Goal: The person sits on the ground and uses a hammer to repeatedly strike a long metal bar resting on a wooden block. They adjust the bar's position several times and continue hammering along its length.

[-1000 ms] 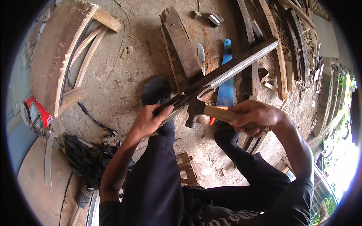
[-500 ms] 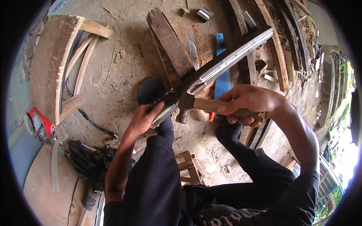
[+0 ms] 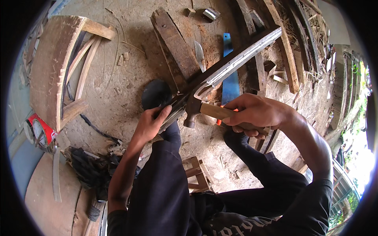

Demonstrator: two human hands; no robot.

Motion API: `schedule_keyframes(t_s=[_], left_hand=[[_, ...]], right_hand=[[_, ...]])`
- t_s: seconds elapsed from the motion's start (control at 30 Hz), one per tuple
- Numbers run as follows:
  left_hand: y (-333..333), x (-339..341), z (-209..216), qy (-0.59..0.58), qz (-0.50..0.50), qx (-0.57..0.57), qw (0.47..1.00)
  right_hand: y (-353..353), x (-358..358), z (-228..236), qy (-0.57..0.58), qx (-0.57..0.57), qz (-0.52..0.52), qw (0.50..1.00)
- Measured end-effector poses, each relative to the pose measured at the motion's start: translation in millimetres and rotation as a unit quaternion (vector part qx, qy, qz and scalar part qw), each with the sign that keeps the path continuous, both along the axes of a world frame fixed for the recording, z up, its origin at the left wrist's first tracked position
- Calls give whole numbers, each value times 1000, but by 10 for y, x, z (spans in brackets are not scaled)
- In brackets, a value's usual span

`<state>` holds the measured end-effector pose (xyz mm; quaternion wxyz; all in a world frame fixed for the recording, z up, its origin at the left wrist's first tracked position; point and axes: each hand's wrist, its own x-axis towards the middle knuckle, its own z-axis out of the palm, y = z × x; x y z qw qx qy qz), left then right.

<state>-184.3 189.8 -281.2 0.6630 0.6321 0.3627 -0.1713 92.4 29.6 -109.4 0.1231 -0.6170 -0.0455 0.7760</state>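
Note:
My right hand (image 3: 256,115) is closed round the wooden handle of a claw hammer (image 3: 192,111). The hammer's claw end rests against the side of a long dark wooden plank (image 3: 232,59), which has a pale, splintered strip along one edge. My left hand (image 3: 151,122) grips the plank's near end, thumb on top. From there the plank slants up to the far right, crossing a thick weathered timber (image 3: 173,41). Whether a nail sits in the claw I cannot make out. Under the plank lies a blue saw (image 3: 230,88), partly hidden.
A knife blade (image 3: 199,57) lies near the timber. On the left stand a wooden frame (image 3: 49,70) and a red can (image 3: 44,130). Loose boards (image 3: 284,51) are at the far right. A black cloth (image 3: 88,167) and a small wooden stool (image 3: 195,173) are near my legs.
The view has shifted slightly. My right hand and the hammer handle have tilted a little, while the claw stays at the plank. My left hand keeps its hold.

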Motion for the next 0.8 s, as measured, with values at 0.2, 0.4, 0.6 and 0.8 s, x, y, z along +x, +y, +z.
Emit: schedule_keyframes(t_s=[0.2,0.4,0.6,0.8], left_hand=[[63,-17,-55,3,-8,9,1000],[140,58,25,8,1,-59,998],[55,64,155,-1,2,-12,1000],[-17,62,331,-2,-36,57,998]], right_hand=[[111,-124,100,-105,6,168,980],[-62,-126,75,-194,99,299,929],[273,8,244,-185,68,438,877],[745,-79,501,-160,5,513,843]])
